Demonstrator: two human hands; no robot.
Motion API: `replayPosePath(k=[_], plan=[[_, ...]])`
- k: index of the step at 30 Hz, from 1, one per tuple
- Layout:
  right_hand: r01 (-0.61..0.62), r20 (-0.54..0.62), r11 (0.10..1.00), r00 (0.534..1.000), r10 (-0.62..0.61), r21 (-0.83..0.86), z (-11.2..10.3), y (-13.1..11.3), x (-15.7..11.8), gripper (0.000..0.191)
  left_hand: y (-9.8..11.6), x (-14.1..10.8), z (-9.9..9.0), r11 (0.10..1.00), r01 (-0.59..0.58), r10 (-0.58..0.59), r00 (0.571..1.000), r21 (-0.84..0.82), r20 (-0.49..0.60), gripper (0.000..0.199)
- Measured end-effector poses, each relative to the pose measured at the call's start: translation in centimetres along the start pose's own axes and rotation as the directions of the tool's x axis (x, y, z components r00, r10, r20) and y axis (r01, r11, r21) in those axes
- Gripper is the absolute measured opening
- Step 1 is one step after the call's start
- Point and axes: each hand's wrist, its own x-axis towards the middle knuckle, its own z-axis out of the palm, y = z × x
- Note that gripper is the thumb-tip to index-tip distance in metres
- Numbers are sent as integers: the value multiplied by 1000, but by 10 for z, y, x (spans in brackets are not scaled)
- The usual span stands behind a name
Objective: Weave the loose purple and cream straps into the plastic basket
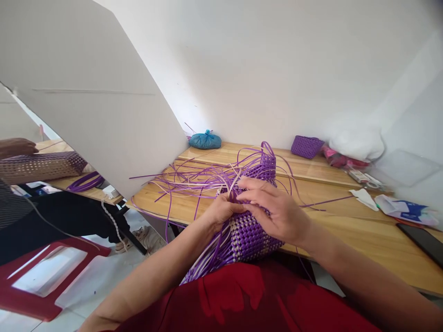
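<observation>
A partly woven purple and cream basket (254, 237) rests against the front edge of the table, close to my body. Long loose purple and cream weaving strips (194, 177) fan out from it to the left, and more hang below. My left hand (221, 213) is closed at the basket's left edge, thumb pressed on the weave with strips in its grip. Across from it, my right hand (273, 207) reaches over the basket, fingers bent and tips at the strips beside my left thumb. The exact strip between the right fingertips is partly hidden.
A blue tied bag (206, 139) and a small purple woven piece (306, 146) lie by the wall. At right are a white bag (356, 143), scissors (372, 180), a packet (404, 208) and a phone (424, 242). A panel (104, 92) separates a co-worker's hand (17, 147) and red stool (38, 304).
</observation>
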Motion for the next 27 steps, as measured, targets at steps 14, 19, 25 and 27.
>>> replayPosePath(k=[14, 19, 25, 27], plan=[[172, 170, 970, 975, -143, -171, 13, 57, 18, 21, -8, -6, 4, 993, -120, 120, 993, 20, 6, 27], [208, -77, 942, 969, -235, -265, -16, 51, 17, 22, -5, -8, 5, 998, -61, 62, 997, 14, -39, 30], [32, 176, 959, 984, 19, -283, -22, 24, 7, 32, 8, -4, -8, 980, -98, 75, 988, 172, 136, 29], [-46, 277, 870, 939, 206, -490, -15, 17, 4, 40, 11, -4, -10, 972, -93, 53, 981, 217, 185, 28]])
